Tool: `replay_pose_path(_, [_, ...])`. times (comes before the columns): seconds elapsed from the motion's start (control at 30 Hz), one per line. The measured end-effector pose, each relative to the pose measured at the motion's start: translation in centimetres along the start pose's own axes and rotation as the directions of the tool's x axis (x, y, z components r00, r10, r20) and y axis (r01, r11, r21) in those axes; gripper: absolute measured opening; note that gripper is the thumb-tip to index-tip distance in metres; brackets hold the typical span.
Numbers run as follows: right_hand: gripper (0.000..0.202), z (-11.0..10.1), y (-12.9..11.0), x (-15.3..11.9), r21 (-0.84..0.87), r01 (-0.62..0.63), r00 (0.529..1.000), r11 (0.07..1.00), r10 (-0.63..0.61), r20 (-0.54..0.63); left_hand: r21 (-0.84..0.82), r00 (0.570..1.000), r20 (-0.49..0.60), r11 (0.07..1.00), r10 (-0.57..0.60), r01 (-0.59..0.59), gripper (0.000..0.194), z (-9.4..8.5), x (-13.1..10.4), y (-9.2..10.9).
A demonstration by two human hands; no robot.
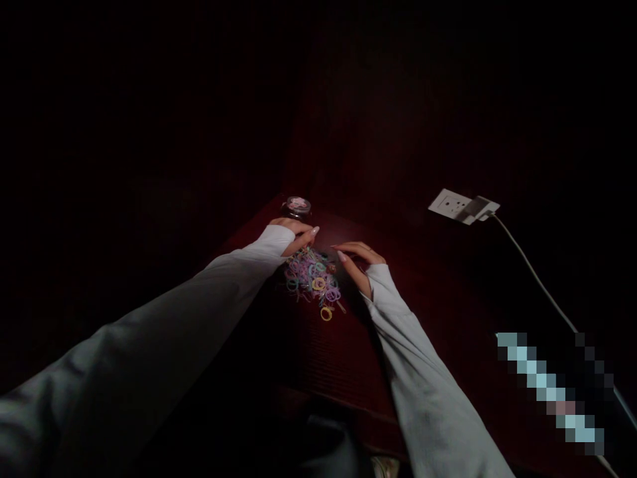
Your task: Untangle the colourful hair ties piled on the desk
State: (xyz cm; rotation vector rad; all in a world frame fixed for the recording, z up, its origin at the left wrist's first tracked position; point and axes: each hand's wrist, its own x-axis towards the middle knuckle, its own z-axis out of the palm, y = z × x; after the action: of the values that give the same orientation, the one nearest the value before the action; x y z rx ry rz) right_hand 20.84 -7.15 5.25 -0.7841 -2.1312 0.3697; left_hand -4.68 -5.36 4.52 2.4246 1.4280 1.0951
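Note:
A loose pile of small hair ties point(318, 284) in purple, yellow, green and teal lies on the dark red tabletop. Over its upper left edge is my left hand point(297, 234), thumb and fingers pressed together; whatever might be between them is too small to make out. To the pile's right hovers my right hand point(359, 260), fingers stretched out and the thumb slightly apart from the index finger. I see nothing held in it. Just beyond my left hand stands a small round dark container point(297, 207) with pink on its top.
The dark red table point(333, 358) runs toward me, its near edge in shadow. At right a white wall socket point(450, 204) has a plug point(480, 210) in it, with a white cable point(535, 272) hanging down. A blurred-out bright strip point(550, 388) shows at lower right.

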Motion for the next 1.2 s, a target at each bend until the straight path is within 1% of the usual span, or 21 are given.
replay_pose_path(0.03, [0.030,-0.2,0.0,0.0,-0.027,0.007,1.000,1.000,-0.007,0.009,0.000,1.000,0.003,1.000,-0.001,0.001,0.063,0.0,0.0,0.0])
replay_pose_path(0.1, [0.024,0.0,-0.3,-0.1,-0.118,0.022,0.998,0.993,-0.015,0.059,0.004,1.000,-0.002,1.000,-0.009,0.009,0.063,0.2,0.1,0.1])
replay_pose_path(0.2, [0.019,1.5,-1.4,-0.5,-0.300,0.029,0.988,0.953,0.017,0.151,0.019,0.999,-0.027,0.999,-0.041,0.041,0.063,0.6,0.3,0.1])
replay_pose_path(0.3, [0.021,3.1,-2.8,-0.9,-0.434,0.034,0.988,0.900,0.036,0.150,0.028,0.999,-0.031,0.999,-0.035,0.036,0.062,0.5,0.3,0.2])
replay_pose_path(0.43, [0.022,3.9,-3.4,-1.0,-0.490,0.046,0.985,0.870,0.042,0.166,0.029,1.000,-0.003,0.999,-0.014,0.014,0.061,0.2,0.2,0.3])
replay_pose_path(0.53, [0.019,4.0,-3.3,-1.0,-0.472,0.047,0.985,0.880,0.039,0.169,0.043,1.000,0.001,0.999,0.008,-0.008,0.062,0.1,0.0,0.3])
replay_pose_path(0.67, [0.022,3.9,-3.3,-0.9,-0.412,-0.007,0.995,0.911,0.046,0.084,0.055,1.000,-0.005,0.998,0.013,-0.013,0.063,0.2,-0.1,0.3])
replay_pose_path(0.8, [0.017,3.3,-3.0,-0.6,-0.270,-0.107,0.994,0.957,0.108,-0.011,0.073,1.000,0.003,0.997,0.031,-0.031,0.063,0.2,-0.1,0.2])
replay_pose_path(0.9, [0.015,2.7,-2.4,-0.4,-0.145,-0.168,0.986,0.975,0.163,-0.044,0.082,0.999,0.020,0.995,0.050,-0.052,0.061,0.1,0.0,0.1])
replay_pose_path(1.0, [0.020,2.5,-2.0,-0.3,-0.064,-0.217,0.975,0.974,0.213,-0.068,0.083,0.998,0.025,0.994,0.065,-0.067,0.059,0.2,0.0,0.1])
replay_pose_path(1.1, [0.022,2.5,-1.9,-0.3,-0.039,-0.251,0.966,0.967,0.248,-0.065,0.057,0.998,0.011,0.996,0.064,-0.064,0.060,0.3,0.0,0.1])
replay_pose_path(1.2, [0.019,2.1,-1.8,-0.4,-0.042,-0.247,0.969,0.968,0.247,0.008,0.039,0.997,0.017,0.997,0.071,-0.072,0.061,0.3,-0.1,0.2])
